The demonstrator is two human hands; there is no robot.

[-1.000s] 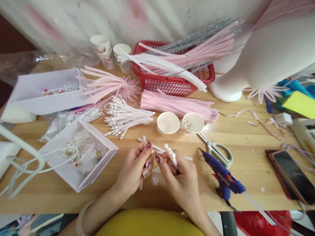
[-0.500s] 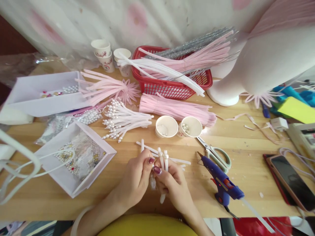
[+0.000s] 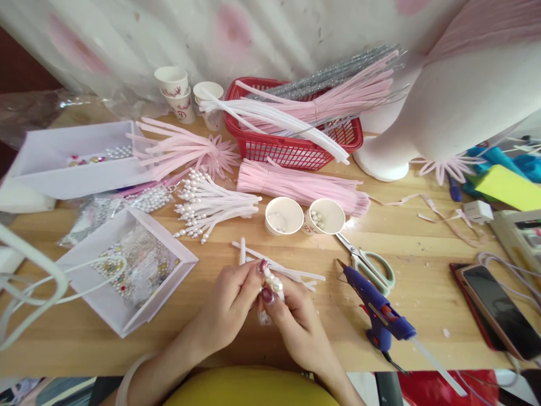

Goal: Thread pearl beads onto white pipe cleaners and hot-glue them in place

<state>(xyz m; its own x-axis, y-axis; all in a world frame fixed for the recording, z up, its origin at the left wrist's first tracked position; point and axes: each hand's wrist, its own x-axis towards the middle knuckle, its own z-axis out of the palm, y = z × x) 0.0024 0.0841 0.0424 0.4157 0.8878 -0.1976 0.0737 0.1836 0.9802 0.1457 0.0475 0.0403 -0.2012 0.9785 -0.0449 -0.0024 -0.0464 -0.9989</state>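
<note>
At the near middle of the table, my right hand [image 3: 298,316] is closed around a few white pipe cleaners with pearl beads [image 3: 274,280] at their ends. My left hand [image 3: 232,301] is closed too, its thumb and fingertips pinching at the same beaded ends. The lower stems are hidden by the fingers. Just beyond my hands lie loose white pipe cleaners [image 3: 291,272]. A small clear, crumpled piece [image 3: 265,318] shows below the fingers. Farther off are a pile of pearl-tipped white pipe cleaners [image 3: 224,206] and two paper cups, one cup [image 3: 284,225] beside another cup [image 3: 333,225], with beads inside.
To the right lie a blue glue gun [image 3: 376,304], scissors [image 3: 378,269] and a phone [image 3: 499,310]. On the left is a white box [image 3: 169,293] of beads. A red basket [image 3: 279,152], a pink pipe-cleaner bundle [image 3: 300,186] and a white mannequin stand [image 3: 384,160] are behind.
The beaded pipe cleaners have tipped from nearly upright toward the left, so their pearls now show between my fingers. My left fingertips have moved up to the beaded ends.
</note>
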